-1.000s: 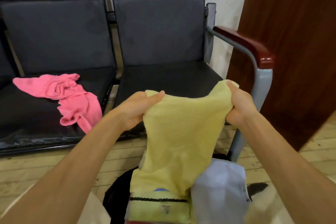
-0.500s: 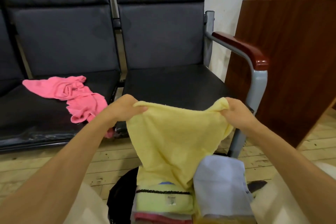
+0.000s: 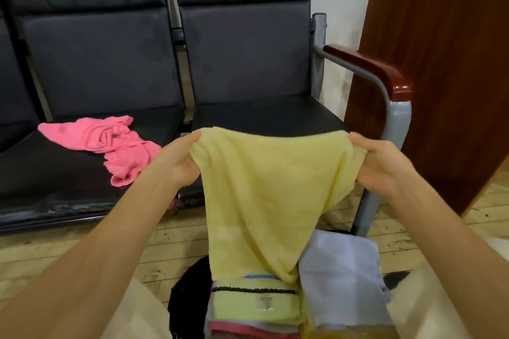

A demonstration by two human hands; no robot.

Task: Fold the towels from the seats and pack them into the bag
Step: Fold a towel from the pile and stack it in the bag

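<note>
A pale yellow towel (image 3: 270, 195) hangs spread between my hands, in front of the right seat. My left hand (image 3: 179, 162) grips its top left corner and my right hand (image 3: 382, 165) grips its top right corner. Its lower end drapes onto the folded towels in the black bag (image 3: 187, 297) below, among them a yellow-green one (image 3: 253, 308) and a pale lilac one (image 3: 344, 278). A crumpled pink towel (image 3: 110, 146) lies on the left seat (image 3: 55, 173).
Dark padded seats stand in a row ahead; the right seat (image 3: 264, 115) has nothing on it. A grey metal armrest with a red-brown pad (image 3: 371, 69) rises at its right end. A brown wooden panel (image 3: 446, 85) leans by the wall. The floor is pale wood planks.
My hands have moved apart and lowered, stretching the yellow towel's top edge wide. The view has shifted slightly, so the seats and pink towel sit further right.
</note>
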